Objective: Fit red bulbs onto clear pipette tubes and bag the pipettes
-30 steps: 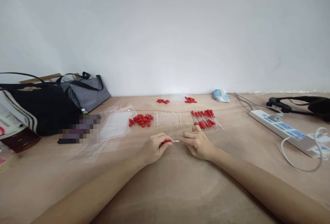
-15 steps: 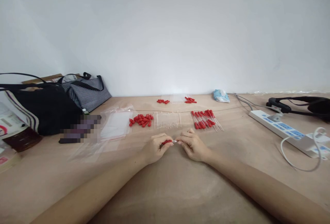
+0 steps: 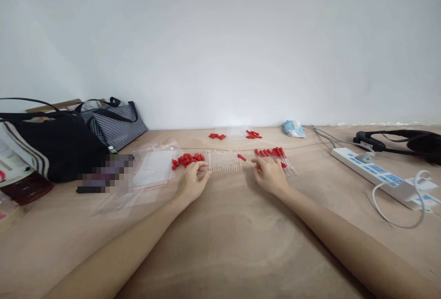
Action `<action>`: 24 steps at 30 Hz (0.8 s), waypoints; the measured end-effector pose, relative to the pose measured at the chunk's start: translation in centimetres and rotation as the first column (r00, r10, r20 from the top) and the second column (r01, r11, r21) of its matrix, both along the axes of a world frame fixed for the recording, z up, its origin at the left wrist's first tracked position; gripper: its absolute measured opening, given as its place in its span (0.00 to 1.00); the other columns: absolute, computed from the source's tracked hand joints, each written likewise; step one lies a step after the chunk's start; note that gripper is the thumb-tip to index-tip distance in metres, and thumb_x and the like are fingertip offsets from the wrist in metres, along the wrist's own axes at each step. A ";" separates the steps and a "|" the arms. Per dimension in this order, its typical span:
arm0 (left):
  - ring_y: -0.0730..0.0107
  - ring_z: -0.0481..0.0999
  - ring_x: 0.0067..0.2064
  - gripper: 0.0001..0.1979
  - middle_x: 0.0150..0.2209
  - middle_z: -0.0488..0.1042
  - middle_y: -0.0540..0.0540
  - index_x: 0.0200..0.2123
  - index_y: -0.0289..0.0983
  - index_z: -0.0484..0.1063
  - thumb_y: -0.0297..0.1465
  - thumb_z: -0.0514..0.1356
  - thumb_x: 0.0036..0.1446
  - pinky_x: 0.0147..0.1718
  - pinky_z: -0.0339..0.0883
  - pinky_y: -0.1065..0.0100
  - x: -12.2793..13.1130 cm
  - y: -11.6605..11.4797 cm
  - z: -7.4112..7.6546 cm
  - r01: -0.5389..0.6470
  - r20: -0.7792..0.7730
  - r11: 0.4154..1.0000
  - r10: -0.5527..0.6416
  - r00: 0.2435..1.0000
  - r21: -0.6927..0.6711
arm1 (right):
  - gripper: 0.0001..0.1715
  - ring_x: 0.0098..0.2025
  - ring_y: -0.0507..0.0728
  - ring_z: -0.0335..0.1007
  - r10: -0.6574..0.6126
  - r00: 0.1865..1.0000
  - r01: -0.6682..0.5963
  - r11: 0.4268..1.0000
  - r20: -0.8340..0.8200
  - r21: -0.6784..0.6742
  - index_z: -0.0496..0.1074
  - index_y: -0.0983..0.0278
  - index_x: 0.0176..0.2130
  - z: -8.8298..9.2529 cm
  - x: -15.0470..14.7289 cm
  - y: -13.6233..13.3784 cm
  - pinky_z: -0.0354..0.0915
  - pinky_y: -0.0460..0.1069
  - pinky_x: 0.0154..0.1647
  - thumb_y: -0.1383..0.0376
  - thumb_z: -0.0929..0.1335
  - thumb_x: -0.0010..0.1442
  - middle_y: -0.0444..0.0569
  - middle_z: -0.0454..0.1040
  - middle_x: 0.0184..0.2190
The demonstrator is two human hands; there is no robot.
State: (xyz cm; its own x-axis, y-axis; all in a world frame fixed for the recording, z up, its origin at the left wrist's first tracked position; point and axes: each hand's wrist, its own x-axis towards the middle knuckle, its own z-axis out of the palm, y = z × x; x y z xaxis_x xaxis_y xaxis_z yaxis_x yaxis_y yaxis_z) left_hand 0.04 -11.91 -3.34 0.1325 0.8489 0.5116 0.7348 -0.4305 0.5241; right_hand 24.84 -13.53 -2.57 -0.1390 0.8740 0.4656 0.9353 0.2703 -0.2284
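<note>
My left hand (image 3: 193, 180) is beside the loose pile of red rubber bulbs (image 3: 188, 159), its thumb and fingers apart, with nothing visible between them. Between my right thumb and fingers is a dropper (image 3: 242, 157), its red bulb pointing left and its thin stem running into the grip. My right hand (image 3: 271, 177) partly covers a group of finished-looking red-bulbed droppers (image 3: 275, 153), whose clear stems slant toward me. A row of clear glass tubes (image 3: 222, 161) lies between the two hands.
Farther back lie more tubes (image 3: 235, 132) with small red bulbs (image 3: 254, 134) either side. Clear zip bags (image 3: 155, 170) lie left, near a striped bag (image 3: 120, 124) and black bag (image 3: 69, 145). Rightward are a blue-white packet (image 3: 294, 128), power strip (image 3: 379, 175) and black headset (image 3: 372, 140).
My hands were together on a red bulb and tube; now they are apart. The left has moved to the loose bulbs, the right has carried the dropper toward the right-hand group.
</note>
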 end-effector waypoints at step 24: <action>0.67 0.70 0.32 0.06 0.30 0.67 0.46 0.26 0.36 0.68 0.31 0.54 0.51 0.33 0.63 0.67 -1.8 2.1 0.0 -0.283 -0.190 0.958 0.288 0.939 0.053 | 0.16 0.37 0.60 0.68 -0.365 0.930 0.357 0.874 0.042 -0.330 0.72 0.66 0.33 0.4 -4.9 5.7 0.48 0.56 0.43 0.61 0.59 0.53 0.55 0.74 0.34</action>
State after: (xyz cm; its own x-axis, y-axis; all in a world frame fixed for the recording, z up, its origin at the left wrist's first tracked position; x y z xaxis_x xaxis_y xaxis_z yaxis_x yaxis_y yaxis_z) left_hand -1.73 -9.80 -3.32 -0.0148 0.8530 0.5216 0.9148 -0.1991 0.3515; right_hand 19.96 -7.80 -2.16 0.2220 0.9642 0.1449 0.9475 -0.1782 -0.2656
